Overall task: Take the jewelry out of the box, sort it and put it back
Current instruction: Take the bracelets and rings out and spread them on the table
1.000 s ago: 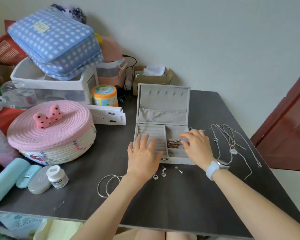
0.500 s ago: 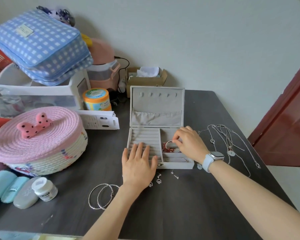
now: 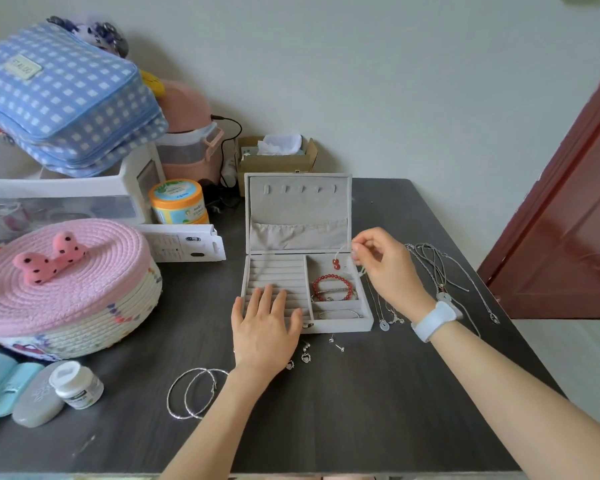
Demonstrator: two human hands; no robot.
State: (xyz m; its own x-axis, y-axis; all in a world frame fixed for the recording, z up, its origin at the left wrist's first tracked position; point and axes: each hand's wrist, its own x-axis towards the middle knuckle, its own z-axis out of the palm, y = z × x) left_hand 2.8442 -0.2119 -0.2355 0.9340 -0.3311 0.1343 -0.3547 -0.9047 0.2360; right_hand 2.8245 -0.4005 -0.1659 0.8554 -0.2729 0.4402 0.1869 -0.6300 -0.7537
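While the left hand [image 3: 265, 325] lies flat on one jewelry box [image 3: 307, 292], the right hand [image 3: 385, 263], at 2 o'clock, has lifted one red-charm bracelet [image 3: 338, 259]; two hoop earrings [image 3: 194, 393] remain.

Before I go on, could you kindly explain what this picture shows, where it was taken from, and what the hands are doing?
No machine here: a head-worn camera looks down on a person's two bare hands. The left hand lies flat on the ring rolls of an open grey jewelry box. The right hand pinches a thin chain with a red pendant above the box. A red bead bracelet lies inside. On the dark table lie necklaces, hoop earrings and small earrings.
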